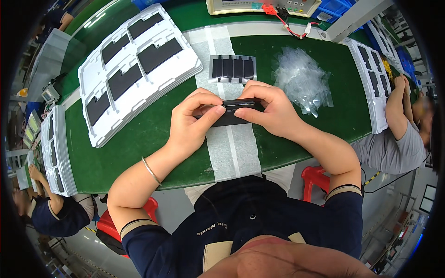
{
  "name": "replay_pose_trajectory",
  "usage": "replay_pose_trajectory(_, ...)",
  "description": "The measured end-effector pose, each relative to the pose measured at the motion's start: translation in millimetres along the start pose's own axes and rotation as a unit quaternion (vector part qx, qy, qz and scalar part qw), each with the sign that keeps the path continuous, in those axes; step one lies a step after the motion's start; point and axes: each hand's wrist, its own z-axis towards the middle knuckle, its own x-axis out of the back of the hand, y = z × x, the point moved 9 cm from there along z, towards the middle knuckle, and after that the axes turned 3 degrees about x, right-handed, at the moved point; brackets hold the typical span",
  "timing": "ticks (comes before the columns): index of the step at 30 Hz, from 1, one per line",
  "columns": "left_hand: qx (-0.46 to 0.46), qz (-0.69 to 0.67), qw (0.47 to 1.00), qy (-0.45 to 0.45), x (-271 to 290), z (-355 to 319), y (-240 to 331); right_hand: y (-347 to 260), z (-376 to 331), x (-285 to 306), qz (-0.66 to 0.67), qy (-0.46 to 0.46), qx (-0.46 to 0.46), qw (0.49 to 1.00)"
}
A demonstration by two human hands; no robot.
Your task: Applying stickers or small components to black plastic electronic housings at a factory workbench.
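Both hands hold a flat black rectangular piece (230, 119), close in front of me over a pale paper strip on the bench. My left hand (194, 116) pinches its left end between thumb and fingers. At the right end, my right hand (271, 109) is closed on it in the same way, thumb on the near side. The piece's far edge, with a glossy dark strip, is tilted up between the fingertips. Just beyond the hands lies a clear sheet (233, 68) bearing several black strips. Fingers hide parts of the piece.
Stacked white trays (181, 65) with black flat pieces stand at left on the green bench (171, 157). A heap of clear film pieces (301, 78) lies at right. Behind is an instrument (259, 5) with red and black leads. More trays (371, 88) and co-workers flank the bench.
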Motion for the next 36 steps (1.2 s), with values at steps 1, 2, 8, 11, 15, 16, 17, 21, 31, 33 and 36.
replay_pose_trajectory(1, -0.007, -0.014, 1.000, 0.005, 0.9, -0.9, 1.7, -0.7, -0.2, -0.4, 0.003, 0.000, 0.001, 1.000)
replay_pose_trajectory(2, -0.014, -0.027, 0.999, 0.010, 0.9, -2.2, 3.2, -3.2, -0.4, -0.8, 0.000, -0.001, 0.014, 1.000)
replay_pose_trajectory(8, -0.055, -0.056, 0.997, -0.001, -2.6, -9.3, 17.5, -20.3, -4.1, 0.7, -0.012, -0.010, 0.059, 0.998)
replay_pose_trajectory(11, -0.062, -0.010, 0.997, -0.039, -6.2, -15.3, 33.7, -35.0, -9.3, -0.1, 0.002, -0.026, 0.084, 0.996)
replay_pose_trajectory(15, -0.077, 0.011, 0.996, -0.048, -11.8, -27.2, 53.9, -52.2, -17.6, -4.8, 0.001, -0.052, 0.111, 0.992)
replay_pose_trajectory(16, -0.076, 0.008, 0.996, -0.043, -13.1, -30.8, 57.2, -56.4, -19.2, -6.2, -0.001, -0.053, 0.125, 0.991)
replay_pose_trajectory(17, -0.077, 0.001, 0.996, -0.040, -14.4, -34.1, 59.9, -58.1, -20.3, -7.7, 0.010, -0.053, 0.129, 0.990)
replay_pose_trajectory(21, -0.096, -0.026, 0.995, -0.025, -16.1, -45.3, 64.9, -62.6, -24.8, -14.1, 0.034, -0.064, 0.134, 0.988)
replay_pose_trajectory(31, -0.126, -0.008, 0.992, -0.028, -20.2, -54.4, 71.9, -66.3, -32.4, -17.5, 0.040, -0.060, 0.138, 0.988)
replay_pose_trajectory(33, -0.117, -0.005, 0.993, -0.030, -21.2, -53.7, 70.9, -67.7, -33.8, -16.3, 0.031, -0.053, 0.142, 0.988)
replay_pose_trajectory(36, -0.101, -0.005, 0.994, -0.036, -22.4, -53.7, 68.1, -68.0, -36.3, -15.7, 0.024, -0.051, 0.138, 0.989)
